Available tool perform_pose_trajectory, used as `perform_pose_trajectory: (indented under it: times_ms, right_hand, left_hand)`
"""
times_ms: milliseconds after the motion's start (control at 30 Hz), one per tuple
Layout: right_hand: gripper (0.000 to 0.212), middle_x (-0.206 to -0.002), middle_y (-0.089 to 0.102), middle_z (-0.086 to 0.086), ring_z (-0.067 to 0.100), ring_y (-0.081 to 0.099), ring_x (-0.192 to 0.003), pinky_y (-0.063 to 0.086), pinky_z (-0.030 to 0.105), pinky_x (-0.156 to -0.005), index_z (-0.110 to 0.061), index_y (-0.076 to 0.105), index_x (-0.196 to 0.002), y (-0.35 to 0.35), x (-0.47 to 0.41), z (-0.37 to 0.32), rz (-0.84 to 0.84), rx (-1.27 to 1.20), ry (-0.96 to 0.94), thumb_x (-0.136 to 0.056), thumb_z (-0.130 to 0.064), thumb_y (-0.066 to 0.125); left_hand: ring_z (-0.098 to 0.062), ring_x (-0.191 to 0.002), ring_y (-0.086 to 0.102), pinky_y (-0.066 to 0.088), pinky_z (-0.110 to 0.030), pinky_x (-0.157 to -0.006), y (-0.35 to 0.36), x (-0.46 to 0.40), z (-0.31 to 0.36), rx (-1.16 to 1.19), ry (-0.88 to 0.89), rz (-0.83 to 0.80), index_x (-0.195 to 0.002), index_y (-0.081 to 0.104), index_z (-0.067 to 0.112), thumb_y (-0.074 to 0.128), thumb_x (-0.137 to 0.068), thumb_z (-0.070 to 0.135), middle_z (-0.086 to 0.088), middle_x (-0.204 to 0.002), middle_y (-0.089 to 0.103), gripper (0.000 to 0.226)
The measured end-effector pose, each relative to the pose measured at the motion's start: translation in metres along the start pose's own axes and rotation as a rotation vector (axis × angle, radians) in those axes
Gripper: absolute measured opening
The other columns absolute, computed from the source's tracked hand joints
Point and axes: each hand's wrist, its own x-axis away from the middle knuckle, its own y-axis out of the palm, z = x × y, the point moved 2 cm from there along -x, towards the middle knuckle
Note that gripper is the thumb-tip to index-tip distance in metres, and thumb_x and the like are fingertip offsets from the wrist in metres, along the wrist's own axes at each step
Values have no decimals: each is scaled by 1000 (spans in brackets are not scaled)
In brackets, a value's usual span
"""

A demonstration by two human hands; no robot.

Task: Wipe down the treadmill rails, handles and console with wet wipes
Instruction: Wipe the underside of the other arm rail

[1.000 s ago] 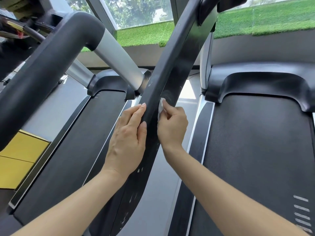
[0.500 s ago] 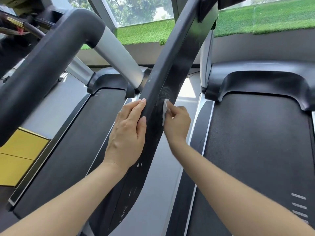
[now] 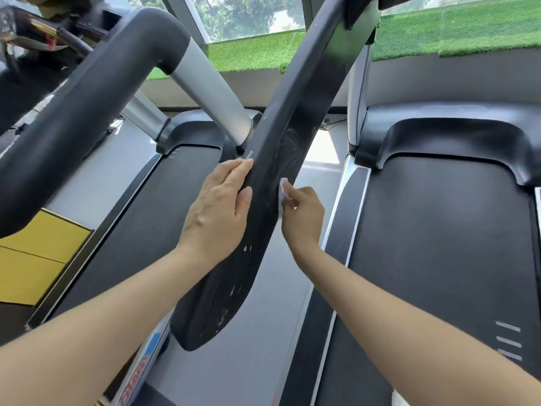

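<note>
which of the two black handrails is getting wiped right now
The flat black rail running down the middle: the left hand steadies its edge while the right hand presses a white wipe to it. The thick round rail on the left goes untouched.

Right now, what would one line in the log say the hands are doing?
left hand: rests on black rail, steadying | right hand: pinches white wipe against rail side | step: wiping rail
</note>
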Motion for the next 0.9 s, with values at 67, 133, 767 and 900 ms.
perform_pose_trajectory:
  times_ms: [67, 133, 767, 900]
  right_hand:
    - [30, -103, 57, 7, 20, 56, -86, 40, 19, -69, -12, 61, -125, 2, -25, 4, 29, 39, 118, -99, -15, 46]
    - [30, -99, 53, 4, 15, 52, -80, 38, 19, -68, -15, 60, -126, 4, -17, 1, 43, 22, 122, -100, -16, 43]
    - [36, -79, 42, -7, -1, 43, -70, 36, 6, -68, -16, 61, -127, 6, 50, -10, 71, -125, -371, -93, -5, 54]
    - [35, -80, 44, -4, -2, 43, -71, 36, 4, -67, -12, 61, -125, 3, 48, -4, 20, -77, -405, -92, -4, 54]
  left_hand:
    - [-7, -131, 33, 32, -23, -104, -2, 19, -6, -5, 23, -23, -146, 34, 19, 40, -100, 23, 9, -142, 37, 47]
    - [-4, -132, 32, 28, -20, -108, 2, 31, -11, 39, 34, 1, -145, 34, 19, 40, -100, 22, 10, -141, 37, 46]
    - [3, -127, 35, 25, -14, -110, 6, 33, -13, 102, 44, 105, -141, 43, 15, 41, -96, 23, 9, -136, 44, 46]
    - [6, -126, 32, 24, -10, -109, 7, 33, -13, 79, 48, 106, -142, 42, 16, 41, -98, 21, 9, -136, 43, 45]
